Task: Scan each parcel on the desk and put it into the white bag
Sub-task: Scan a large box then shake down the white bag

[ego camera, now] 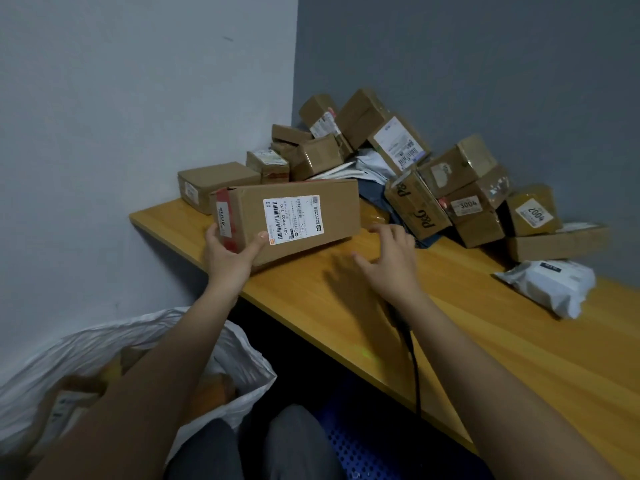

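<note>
at frame centre, the left hand [231, 253] grips the taped end of a labelled cardboard parcel [298, 220] tilted on the wooden desk [485, 341]. the right hand [388, 258] hovers beside it, fingers spread and slightly blurred, seemingly holding nothing. a white bag [86, 344] sits lower left.

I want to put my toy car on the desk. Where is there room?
The bare wood of the desk near its front edge, between the right hand and the white mailer, is free. The back corner is crowded with the parcel pile. The left hand holds a long box at the left end.
</note>
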`<state>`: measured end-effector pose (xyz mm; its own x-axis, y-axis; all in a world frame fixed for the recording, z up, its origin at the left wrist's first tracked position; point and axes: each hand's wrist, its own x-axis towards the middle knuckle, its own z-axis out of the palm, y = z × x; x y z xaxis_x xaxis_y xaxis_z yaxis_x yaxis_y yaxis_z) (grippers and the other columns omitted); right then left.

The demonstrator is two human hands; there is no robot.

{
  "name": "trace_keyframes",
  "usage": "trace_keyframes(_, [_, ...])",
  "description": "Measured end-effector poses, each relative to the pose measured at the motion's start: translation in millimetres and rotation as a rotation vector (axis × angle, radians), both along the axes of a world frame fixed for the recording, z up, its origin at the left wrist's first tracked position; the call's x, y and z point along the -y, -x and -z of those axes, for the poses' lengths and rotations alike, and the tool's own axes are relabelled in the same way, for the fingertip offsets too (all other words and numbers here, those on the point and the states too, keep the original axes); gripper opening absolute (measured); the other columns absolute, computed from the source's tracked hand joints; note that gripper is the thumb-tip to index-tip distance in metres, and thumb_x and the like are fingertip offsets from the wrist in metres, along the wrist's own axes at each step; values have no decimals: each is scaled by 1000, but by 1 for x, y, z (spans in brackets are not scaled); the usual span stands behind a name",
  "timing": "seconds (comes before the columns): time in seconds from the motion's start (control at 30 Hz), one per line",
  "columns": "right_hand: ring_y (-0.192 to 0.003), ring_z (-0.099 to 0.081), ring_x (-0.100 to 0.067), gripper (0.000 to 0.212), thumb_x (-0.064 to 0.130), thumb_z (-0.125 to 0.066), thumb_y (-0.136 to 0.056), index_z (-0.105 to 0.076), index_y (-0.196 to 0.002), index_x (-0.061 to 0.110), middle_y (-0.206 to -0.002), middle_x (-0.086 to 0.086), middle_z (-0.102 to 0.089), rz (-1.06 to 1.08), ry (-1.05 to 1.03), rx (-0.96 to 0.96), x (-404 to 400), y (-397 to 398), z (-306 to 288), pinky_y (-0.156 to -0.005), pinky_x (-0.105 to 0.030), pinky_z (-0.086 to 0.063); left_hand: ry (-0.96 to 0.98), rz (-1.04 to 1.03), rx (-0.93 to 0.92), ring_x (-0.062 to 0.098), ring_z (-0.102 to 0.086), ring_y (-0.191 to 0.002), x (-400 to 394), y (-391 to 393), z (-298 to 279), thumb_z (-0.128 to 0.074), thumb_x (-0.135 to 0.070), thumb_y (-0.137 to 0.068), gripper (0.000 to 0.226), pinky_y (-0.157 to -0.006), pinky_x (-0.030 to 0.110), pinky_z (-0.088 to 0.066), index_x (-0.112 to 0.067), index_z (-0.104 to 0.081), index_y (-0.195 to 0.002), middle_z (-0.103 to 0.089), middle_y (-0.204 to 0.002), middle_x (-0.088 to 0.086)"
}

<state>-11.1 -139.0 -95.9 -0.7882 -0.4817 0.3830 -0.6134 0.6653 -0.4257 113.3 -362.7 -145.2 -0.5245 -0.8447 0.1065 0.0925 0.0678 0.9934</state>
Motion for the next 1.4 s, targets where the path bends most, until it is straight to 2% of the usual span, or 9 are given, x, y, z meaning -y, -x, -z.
trace_keyframes(0.33, [-150,12,-35,141,63,-81,-63,24,-151,31,-163,-12,14,-445,-393,-350,132,-66,-44,-121,-53,2,125,-9,-12,15,-54,-121,43,-71,-44,-83,-59,-57,105,-100,42,-49,-31,-33,-145,-51,-137,-5])
trace_keyframes(0.53, [-143,-12,-41,140,53,-83,-59,15,-155,25,-154,-22,-14,-554,-212,-386,185,-106,-56,-118,-51,-19,213,-101,45,19,-39,-135,82,-125,-70,-70,-79,-50,113,-111,46,-37,-37,-28,-146,-37,-148,0])
trace_keyframes(0.67, [-138,-22,-37,140,54,-83,-54,16,-152,33,-149,-19,-21,-635,-22,-254,228,-137,-64,-111,-53,-31,140,-224,-220,14,-30,-139,100,-160,-92,-56,-73,-72,100,-116,41,-30,-30,-15,-152,-22,-156,1])
trace_keyframes(0.77, [-137,-26,-30,141,53,-84,-55,15,-152,34,-146,-11,-24,-693,165,-103,255,-164,-75,-108,-47,-36,65,-266,-340,12,-44,-130,115,-180,-107,-48,-58,-92,79,-112,41,-37,-25,-10,-152,-38,-147,-2])
trace_keyframes(0.9, [-142,-25,-27,140,54,-87,-58,15,-152,36,-151,-4,-20,-767,302,104,279,-191,-80,-114,-50,-31,122,-235,-256,24,-63,-105,136,-205,-113,-50,-77,-78,86,-91,34,-50,-13,-45,-134,-62,-116,5])
trace_keyframes(1.07, [-141,-20,-13,134,48,-89,-62,7,-155,32,-156,5,-17,-779,350,320,275,-197,-37,-112,-34,-21,168,-228,-125,16,-65,-105,145,-225,-70,-56,-50,-91,37,-90,34,-53,-23,-56,-117,-66,-115,2])
trace_keyframes(1.2, [-145,-24,-15,134,64,-87,-54,3,-151,46,-159,10,-18,-720,320,496,263,-194,37,-116,-54,-29,137,-190,-6,7,-66,-94,142,-228,-5,-58,-30,-95,11,-81,28,-55,-23,-63,-100,-69,-102,1])
trace_keyframes(1.3, [-146,-21,-17,134,58,-88,-59,6,-153,41,-160,12,-13,-684,242,558,252,-187,88,-119,-47,-23,147,-214,171,2,-63,-81,138,-228,55,-57,-30,-96,12,-75,22,-49,-23,-66,-91,-67,-89,-7])
trace_keyframes(1.4, [-144,-19,-15,132,46,-89,-65,7,-155,35,-158,12,-11,-686,169,556,250,-181,130,-110,-31,-19,100,-161,411,16,-64,-85,142,-235,125,-56,-32,-96,19,-78,32,-52,-16,-66,-96,-66,-90,0])
